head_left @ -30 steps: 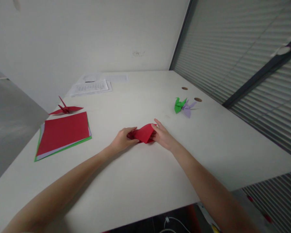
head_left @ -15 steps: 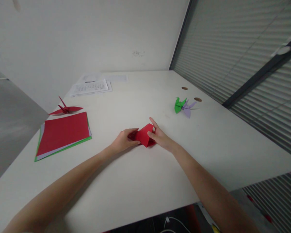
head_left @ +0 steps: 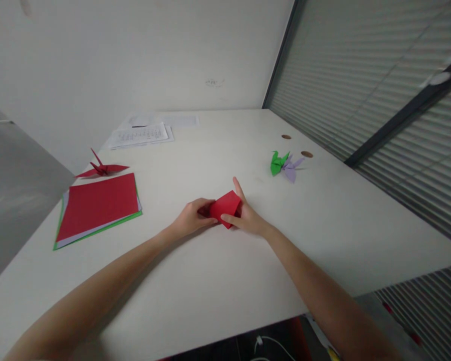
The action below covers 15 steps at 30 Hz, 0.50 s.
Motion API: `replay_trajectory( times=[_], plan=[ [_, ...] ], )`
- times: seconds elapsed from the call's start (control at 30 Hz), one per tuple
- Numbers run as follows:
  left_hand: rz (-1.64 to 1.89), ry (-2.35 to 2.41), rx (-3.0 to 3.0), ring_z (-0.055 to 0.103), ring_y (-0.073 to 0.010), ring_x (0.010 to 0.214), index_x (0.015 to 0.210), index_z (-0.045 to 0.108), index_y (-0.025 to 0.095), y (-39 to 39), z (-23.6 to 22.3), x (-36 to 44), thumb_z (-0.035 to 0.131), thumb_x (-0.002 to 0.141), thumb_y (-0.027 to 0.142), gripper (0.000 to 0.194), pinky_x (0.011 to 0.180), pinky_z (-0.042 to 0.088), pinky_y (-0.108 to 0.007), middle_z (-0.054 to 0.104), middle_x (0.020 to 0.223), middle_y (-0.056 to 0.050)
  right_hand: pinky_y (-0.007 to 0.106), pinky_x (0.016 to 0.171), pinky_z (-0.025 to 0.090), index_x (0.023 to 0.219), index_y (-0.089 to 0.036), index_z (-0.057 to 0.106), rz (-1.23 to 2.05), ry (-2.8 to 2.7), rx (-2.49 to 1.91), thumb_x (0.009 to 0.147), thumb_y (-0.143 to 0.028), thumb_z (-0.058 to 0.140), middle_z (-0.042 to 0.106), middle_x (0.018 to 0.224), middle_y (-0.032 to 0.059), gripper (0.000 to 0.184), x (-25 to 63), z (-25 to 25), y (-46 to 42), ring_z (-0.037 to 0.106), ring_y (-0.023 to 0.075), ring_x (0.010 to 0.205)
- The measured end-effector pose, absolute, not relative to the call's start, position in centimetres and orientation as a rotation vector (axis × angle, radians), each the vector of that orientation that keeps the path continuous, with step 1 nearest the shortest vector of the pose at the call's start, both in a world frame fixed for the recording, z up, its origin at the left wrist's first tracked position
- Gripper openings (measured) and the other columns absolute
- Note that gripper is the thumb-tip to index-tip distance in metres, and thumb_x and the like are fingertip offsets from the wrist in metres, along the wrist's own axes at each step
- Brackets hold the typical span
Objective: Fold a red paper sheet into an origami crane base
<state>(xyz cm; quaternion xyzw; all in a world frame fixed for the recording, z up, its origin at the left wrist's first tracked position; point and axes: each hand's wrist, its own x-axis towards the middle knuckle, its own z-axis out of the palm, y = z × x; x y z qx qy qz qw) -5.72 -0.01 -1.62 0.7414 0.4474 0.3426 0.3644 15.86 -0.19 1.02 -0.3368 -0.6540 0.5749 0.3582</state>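
A folded piece of red origami paper (head_left: pixel 226 204) lies between my two hands on the white table (head_left: pixel 210 281). My left hand (head_left: pixel 192 217) grips its left end, thumb in front and fingers behind. On the other side, my right hand (head_left: pixel 247 216) holds the paper with the thumb across its front lower edge. The right index finger points up and away from it. The other right fingers are partly hidden behind the paper, so part of the fold is out of sight.
To the left lie stacked red, lilac and green sheets (head_left: pixel 101 205), with a red paper crane (head_left: pixel 102 169) behind them. Printed papers (head_left: pixel 141 135) rest at the back. A green crane (head_left: pixel 278 163) and a lilac crane (head_left: pixel 291 170) stand on the right, near two round table holes.
My right thumb has moved down and left across the red paper, and its raised flap now lies flatter, in a diamond-like shape. My left hand stays nearly still.
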Motion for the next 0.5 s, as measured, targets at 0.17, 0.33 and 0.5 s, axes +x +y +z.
replay_trajectory(
  times=[0.17, 0.33, 0.5],
  plan=[
    [0.917, 1.169, 1.814, 0.069, -0.021, 0.086, 0.112, 0.066, 0.015, 0.1, -1.6, -5.6, 0.075, 0.075, 0.037, 0.044, 0.077, 0.057, -0.033, 0.072, 0.098, -0.009, 0.037, 0.079, 0.053, 0.151, -0.031, 0.008, 1.51, -1.561, -0.772, 0.08, -0.051, 0.068, 0.061, 0.093, 0.0027, 0.095, 15.7, 0.7, 0.5, 0.061, 0.0182, 0.08],
    [0.924, 1.197, 1.7, 0.07, -0.0206, 0.079, 0.115, 0.063, 0.013, 0.2, -1.8, -5.7, 0.075, 0.074, 0.037, 0.049, 0.073, 0.058, -0.034, 0.073, 0.094, -0.01, 0.04, 0.076, 0.053, 0.124, -0.03, 0.04, 1.554, -1.315, -0.759, 0.087, -0.058, 0.051, 0.067, 0.086, 0.0008, 0.048, 16.1, 0.7, 1.5, 0.065, 0.0197, 0.077],
    [0.931, 1.192, 1.752, 0.068, -0.0192, 0.079, 0.113, 0.065, 0.014, 0.3, -1.9, -5.8, 0.074, 0.073, 0.037, 0.047, 0.073, 0.057, -0.034, 0.072, 0.092, -0.008, 0.039, 0.079, 0.052, 0.077, -0.019, 0.06, 1.303, -1.738, -1.034, 0.075, -0.022, 0.057, 0.068, 0.077, 0.0031, 0.005, 17.1, 0.6, 1.9, 0.064, 0.0214, 0.079]
  ],
)
